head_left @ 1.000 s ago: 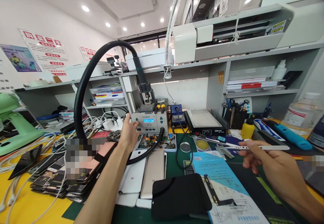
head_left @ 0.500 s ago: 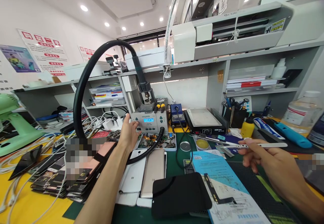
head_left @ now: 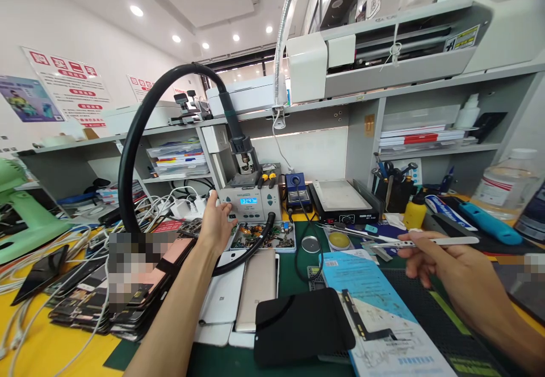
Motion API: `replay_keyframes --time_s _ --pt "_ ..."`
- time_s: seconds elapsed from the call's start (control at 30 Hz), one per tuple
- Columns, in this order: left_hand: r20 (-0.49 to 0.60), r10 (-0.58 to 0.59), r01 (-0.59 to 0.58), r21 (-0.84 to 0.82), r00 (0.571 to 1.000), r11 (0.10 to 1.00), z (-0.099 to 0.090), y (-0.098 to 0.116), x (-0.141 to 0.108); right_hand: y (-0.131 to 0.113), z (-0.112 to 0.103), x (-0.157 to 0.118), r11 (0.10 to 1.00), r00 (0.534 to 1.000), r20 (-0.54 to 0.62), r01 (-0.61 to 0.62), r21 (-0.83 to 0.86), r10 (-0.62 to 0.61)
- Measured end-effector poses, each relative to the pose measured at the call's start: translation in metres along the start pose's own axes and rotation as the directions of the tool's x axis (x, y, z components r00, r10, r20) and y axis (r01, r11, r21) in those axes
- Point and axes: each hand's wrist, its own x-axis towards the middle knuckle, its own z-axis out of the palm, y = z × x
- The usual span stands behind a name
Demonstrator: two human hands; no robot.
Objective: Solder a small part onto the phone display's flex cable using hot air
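Observation:
My left hand reaches to the left front of a grey hot air rework station, its fingers stretched out and touching the panel by the buttons. The blue display reads about 329. The hot air handpiece stands nozzle-down in its holder above the station, with a thick black hose arching left. In my right hand a pair of silver tweezers is pinched, tips pointing left over the blue and white booklet. A thin dark flex part lies on this booklet.
A tray of small parts sits before the station. White and gold phone backs and a black panel lie in front. Stacked phone parts and tangled cables are at left. A heating plate and yellow bottle stand right.
The station's display has dropped from about 354 to about 329. The view has shifted slightly; both hands keep nearly the same places.

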Motion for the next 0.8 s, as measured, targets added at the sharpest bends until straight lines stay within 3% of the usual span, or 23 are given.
replay_keyframes --time_s 0.33,0.8 --pt "-0.073 0.043 -0.041 0.029 0.996 0.999 0.0051 -0.0065 -0.0005 0.0014 -0.0046 0.0025 1.0 1.0 -0.011 0.014 -0.003 -0.014" --pt "-0.021 0.025 -0.025 0.04 0.999 0.999 0.0044 -0.0033 -0.0028 0.0006 -0.0033 0.0014 1.0 1.0 -0.005 0.02 -0.007 -0.02"
